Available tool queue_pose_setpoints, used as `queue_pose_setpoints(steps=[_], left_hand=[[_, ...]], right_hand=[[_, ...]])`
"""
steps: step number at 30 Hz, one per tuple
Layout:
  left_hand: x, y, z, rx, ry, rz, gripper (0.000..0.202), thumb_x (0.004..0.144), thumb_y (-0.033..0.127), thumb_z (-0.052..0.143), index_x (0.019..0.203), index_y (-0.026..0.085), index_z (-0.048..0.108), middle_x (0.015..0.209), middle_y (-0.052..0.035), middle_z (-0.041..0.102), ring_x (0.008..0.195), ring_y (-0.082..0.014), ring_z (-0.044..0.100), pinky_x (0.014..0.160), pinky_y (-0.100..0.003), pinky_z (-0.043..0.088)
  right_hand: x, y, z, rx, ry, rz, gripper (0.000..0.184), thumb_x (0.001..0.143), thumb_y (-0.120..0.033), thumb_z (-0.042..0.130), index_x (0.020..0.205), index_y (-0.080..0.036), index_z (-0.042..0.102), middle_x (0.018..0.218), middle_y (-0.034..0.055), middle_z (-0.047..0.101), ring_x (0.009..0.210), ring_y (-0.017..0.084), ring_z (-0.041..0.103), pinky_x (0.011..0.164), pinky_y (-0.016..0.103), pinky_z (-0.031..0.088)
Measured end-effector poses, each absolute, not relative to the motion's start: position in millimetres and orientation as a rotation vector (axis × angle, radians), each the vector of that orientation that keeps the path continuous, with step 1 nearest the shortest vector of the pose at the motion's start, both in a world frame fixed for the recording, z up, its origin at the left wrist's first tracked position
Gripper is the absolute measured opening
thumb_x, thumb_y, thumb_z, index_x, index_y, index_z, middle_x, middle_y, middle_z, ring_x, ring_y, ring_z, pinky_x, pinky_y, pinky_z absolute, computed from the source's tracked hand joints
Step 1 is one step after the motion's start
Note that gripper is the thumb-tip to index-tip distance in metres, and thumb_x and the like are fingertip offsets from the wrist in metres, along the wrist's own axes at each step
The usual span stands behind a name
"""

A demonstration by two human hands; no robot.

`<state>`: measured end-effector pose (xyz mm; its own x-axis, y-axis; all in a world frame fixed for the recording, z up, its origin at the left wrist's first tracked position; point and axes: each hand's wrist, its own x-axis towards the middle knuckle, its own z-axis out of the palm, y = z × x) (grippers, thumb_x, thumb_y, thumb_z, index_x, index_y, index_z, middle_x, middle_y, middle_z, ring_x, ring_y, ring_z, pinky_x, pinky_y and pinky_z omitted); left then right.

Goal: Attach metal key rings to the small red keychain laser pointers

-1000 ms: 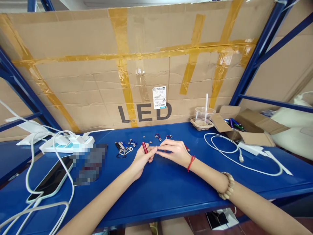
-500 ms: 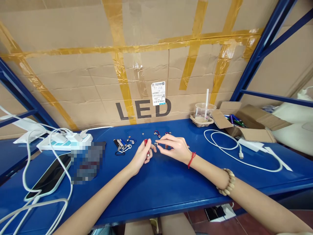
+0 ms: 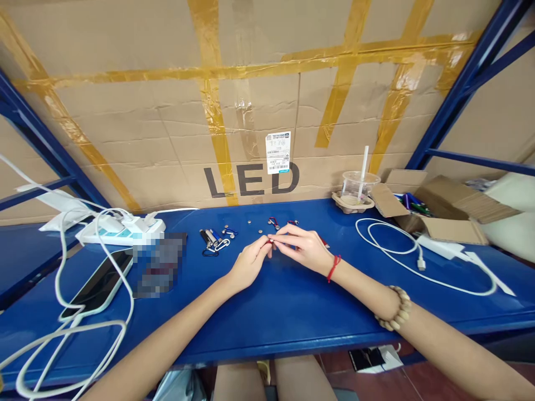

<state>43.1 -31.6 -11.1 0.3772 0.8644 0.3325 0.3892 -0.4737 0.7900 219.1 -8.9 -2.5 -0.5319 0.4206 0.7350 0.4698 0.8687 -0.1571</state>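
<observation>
My left hand (image 3: pixel 249 262) and my right hand (image 3: pixel 304 248) meet fingertip to fingertip above the blue table top (image 3: pixel 267 312). My left fingers are closed round a small red keychain flashlight (image 3: pixel 270 241), of which only the tip shows. My right thumb and forefinger pinch at that same tip; what they hold is hidden. Behind the hands lie a few small round button cells (image 3: pixel 259 231) and red-looped key clips (image 3: pixel 273 222). A small bunch of black and silver keychain flashlights (image 3: pixel 213 239) lies to the left of my hands.
A power strip (image 3: pixel 125 231), a phone (image 3: pixel 100 281) and looping white cables (image 3: pixel 67 334) fill the left side. On the right are a coiled white cable (image 3: pixel 401 250), a plastic cup with a straw (image 3: pixel 357 192) and an open cardboard box (image 3: pixel 434 214). A taped "LED" carton (image 3: pixel 251 111) forms the back wall.
My two hands have closed together from a small gap. The red flashlight, earlier standing clear in my left hand, is now mostly covered by fingers. My head tilted slightly.
</observation>
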Motion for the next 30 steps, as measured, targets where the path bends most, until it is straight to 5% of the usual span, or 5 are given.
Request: queue_pose_setpoints(steps=[13, 20, 30], left_hand=[[39.2, -29.3, -12.3, 1.961, 1.052, 1.064, 0.018, 0.085, 0.03, 0.037, 0.09, 0.022, 0.053, 0.076, -0.0005, 0.054, 0.067, -0.0138, 0.049, 0.062, -0.021, 0.037], [37.7, -28.9, -12.2, 1.939, 1.162, 1.105, 0.011, 0.084, 0.029, 0.04, 0.088, 0.023, 0.049, 0.074, 0.0014, 0.057, 0.07, -0.0141, 0.051, 0.069, -0.025, 0.039], [30.1, -12.9, -14.9, 1.487, 1.185, 1.389, 0.017, 0.078, 0.032, 0.05, 0.083, 0.018, 0.043, 0.077, -0.0017, 0.056, 0.068, -0.0115, 0.055, 0.048, -0.017, 0.039]], right_hand=[[219.9, -4.9, -8.3, -0.549, -2.126, -0.126, 0.013, 0.079, -0.025, 0.056, 0.087, -0.022, 0.067, 0.083, 0.0024, 0.064, 0.07, 0.009, 0.059, 0.057, 0.017, 0.047], [216.6, -9.1, -5.7, -0.718, -2.175, 0.102, 0.018, 0.083, -0.031, 0.049, 0.091, -0.021, 0.062, 0.092, 0.0039, 0.059, 0.052, 0.006, 0.051, 0.046, 0.018, 0.042], [220.7, 1.7, -8.6, -1.0, -2.266, 0.108, 0.027, 0.081, -0.027, 0.05, 0.107, -0.026, 0.056, 0.108, 0.0032, 0.053, 0.067, 0.009, 0.058, 0.052, 0.018, 0.048]])
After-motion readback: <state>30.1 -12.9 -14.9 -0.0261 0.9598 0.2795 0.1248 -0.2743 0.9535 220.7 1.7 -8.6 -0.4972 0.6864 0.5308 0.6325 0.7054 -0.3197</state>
